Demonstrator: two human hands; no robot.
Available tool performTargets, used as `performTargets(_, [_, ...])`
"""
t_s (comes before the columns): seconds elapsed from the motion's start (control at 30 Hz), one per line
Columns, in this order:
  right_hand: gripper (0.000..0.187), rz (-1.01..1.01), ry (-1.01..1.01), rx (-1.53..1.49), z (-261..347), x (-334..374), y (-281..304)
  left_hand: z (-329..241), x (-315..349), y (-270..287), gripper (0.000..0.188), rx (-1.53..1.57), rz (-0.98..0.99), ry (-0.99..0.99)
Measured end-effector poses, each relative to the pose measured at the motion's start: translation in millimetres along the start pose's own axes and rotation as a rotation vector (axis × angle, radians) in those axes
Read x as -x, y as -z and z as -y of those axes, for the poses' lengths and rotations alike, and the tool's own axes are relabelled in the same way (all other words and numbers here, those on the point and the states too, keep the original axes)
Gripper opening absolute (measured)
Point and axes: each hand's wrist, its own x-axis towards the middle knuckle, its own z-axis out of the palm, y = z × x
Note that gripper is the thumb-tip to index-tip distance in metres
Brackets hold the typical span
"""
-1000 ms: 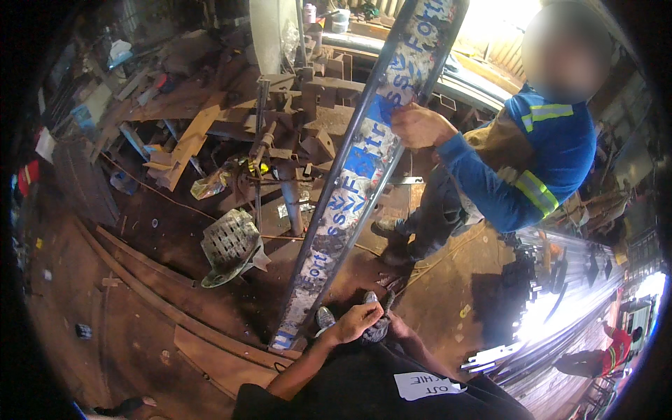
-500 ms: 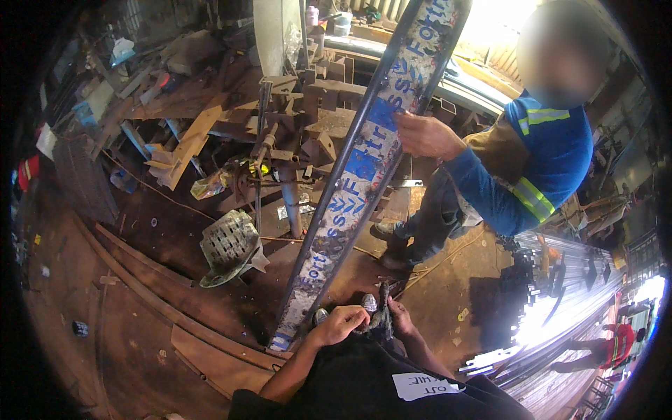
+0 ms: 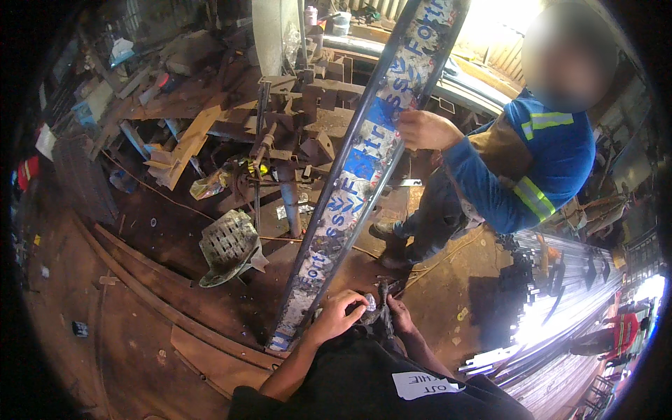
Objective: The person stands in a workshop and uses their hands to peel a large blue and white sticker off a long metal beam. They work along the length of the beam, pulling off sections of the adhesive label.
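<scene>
Bare right hand [image 3: 401, 316], low in the head view, closes its fingers and thumb on a dark grey, bunched strip that looks like cloth or a glove [image 3: 383, 297]; this strip hangs between the person's two hands, in front of the black shirt [image 3: 357, 367]. Opposite it, the bare left hand [image 3: 339, 315] is curled with its fingertips drawn together near the strip; whether it pinches anything I cannot tell. Judged by its limp, creased look, the strip should be light, soft and hard to break, with a rough surface unlikely to slip; the thick folds near the right fingers seem the surest place to take hold, while loose ends may sag. Just beyond the left hand leans the long white-and-blue printed panel with dark side rails [image 3: 336, 203], its low end close to the left forearm, and its stiff rail is the nearest hard edge. Further up, a co-worker's bare hand [image 3: 428, 130] appears to touch the panel's right side. More room lies to the right, over the brown, stained floor [image 3: 448, 318], before the stack of long shiny metal bars [image 3: 553, 315], whose jutting ends form another edge to avoid.
</scene>
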Motion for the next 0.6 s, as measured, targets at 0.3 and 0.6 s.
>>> performTargets(0.3, [0.036,0.021,-0.011,-0.01,-2.9,-4.0,1.0,-11.0,-6.7,-5.1,0.015,0.051,0.044,0.048])
performTargets(0.6, [0.035,0.029,0.051,0.071,-10.6,-8.5,1.6,-0.9,-9.9,-11.3,0.019,-0.112,0.0,-0.022])
